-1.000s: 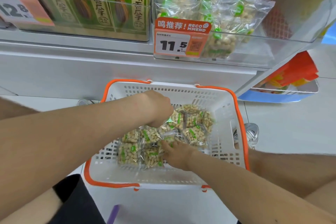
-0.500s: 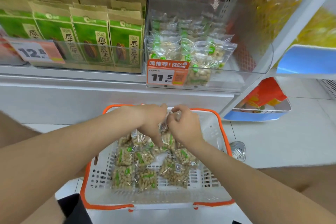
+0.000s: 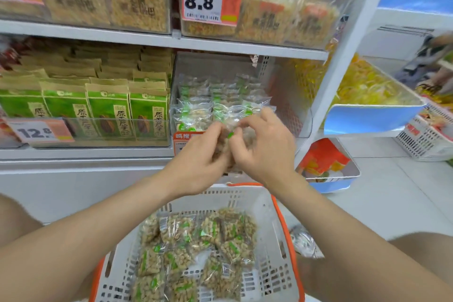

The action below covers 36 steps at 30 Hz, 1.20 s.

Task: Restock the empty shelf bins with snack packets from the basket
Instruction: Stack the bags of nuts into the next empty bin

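My left hand and my right hand meet in front of the shelf with fingers curled. Between them they grip a small bunch of snack packets, clear wrap with pale nuts and a green mark. Blur hides how many I hold.

The bunch is up at the front lip of the clear bin, just above its orange tag, which my left hand half covers. Inside that bin, stocked packets of the same kind lie stacked in rows, filling its left and middle.

Below my forearms sits the basket, white and slotted with an orange rim. Loose packets lie heaped across its floor, overlapping one another at all angles.

Just left of the clear bin, a second bin holds green paper bags standing upright in rows, several deep, behind a 12.8 tag. On the shelf above, more clear bins hold brown packets, too blurred to read, with an 8.8 tag on the front.

Right of the shelf upright, a tilted blue tray is piled with yellow packets. Beneath it, a smaller blue tray holds orange-red packets. At the far right is a white slotted crate; I cannot tell what is in it.
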{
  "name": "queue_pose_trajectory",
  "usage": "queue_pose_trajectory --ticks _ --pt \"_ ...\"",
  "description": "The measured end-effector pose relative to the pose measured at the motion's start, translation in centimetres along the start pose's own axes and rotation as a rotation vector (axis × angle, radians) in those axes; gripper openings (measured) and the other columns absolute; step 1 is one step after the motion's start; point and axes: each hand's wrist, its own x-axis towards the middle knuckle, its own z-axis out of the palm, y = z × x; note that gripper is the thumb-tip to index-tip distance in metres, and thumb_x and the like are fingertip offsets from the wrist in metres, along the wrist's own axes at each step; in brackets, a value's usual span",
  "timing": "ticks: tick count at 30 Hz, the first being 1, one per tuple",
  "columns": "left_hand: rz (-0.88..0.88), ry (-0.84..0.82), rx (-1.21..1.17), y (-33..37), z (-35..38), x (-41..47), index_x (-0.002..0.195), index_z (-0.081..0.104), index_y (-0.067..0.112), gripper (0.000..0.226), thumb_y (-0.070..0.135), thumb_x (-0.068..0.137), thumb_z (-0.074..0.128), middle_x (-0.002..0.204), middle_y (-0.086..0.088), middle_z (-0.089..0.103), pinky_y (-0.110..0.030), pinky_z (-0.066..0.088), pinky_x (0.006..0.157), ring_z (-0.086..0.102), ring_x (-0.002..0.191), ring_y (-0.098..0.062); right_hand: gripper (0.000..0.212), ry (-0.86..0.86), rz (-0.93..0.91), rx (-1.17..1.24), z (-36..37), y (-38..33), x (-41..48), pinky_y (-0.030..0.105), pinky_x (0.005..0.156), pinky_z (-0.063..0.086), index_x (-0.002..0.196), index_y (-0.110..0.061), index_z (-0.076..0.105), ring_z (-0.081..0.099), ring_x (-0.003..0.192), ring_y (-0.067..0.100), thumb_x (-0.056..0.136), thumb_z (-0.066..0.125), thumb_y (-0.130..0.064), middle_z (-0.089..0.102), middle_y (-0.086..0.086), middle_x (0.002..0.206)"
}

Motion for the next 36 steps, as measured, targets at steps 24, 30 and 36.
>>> queue_pose_trajectory --ticks 24,30,36 --pt "0.022 -0.09 0.88 -0.3 0.4 8.1 0.126 0.061 0.028 0.042 0.05 0.108 0.031 0.148 0.005 0.054 -0.047 0.035 0.101 0.051 0.135 -0.022 0.024 -0.47 -0.081 -0.19 -2.6 8.1 12.2 0.043 0.083 0.054 0.114 -0.025 0.066 0.064 0.101 0.033 0.095 0.069 -0.04 0.071 0.003 0.1" --pt "0.031 -0.071 0.865 -0.6 0.0 8.4 0.114 0.067 0.033 0.028 0.037 0.11 0.04 0.127 0.011 0.059 -0.04 0.035 0.087 0.056 0.118 -0.021 0.015 -0.83 0.105 -0.228 0.5 9.1 10.8 0.04 0.082 0.054 0.106 -0.032 0.059 0.064 0.094 0.032 0.096 0.07 -0.031 0.066 0.01 0.105" --pt "0.075 -0.065 0.81 -0.9 0.2 8.8 0.111 0.072 0.025 0.025 0.024 0.108 0.047 0.126 0.006 0.063 -0.039 0.044 0.089 0.06 0.118 -0.023 0.034 -0.902 0.138 -0.248 1.1 8.9 10.6 0.037 0.074 0.05 0.092 -0.033 0.057 0.057 0.094 0.022 0.077 0.085 -0.02 0.055 -0.001 0.095"
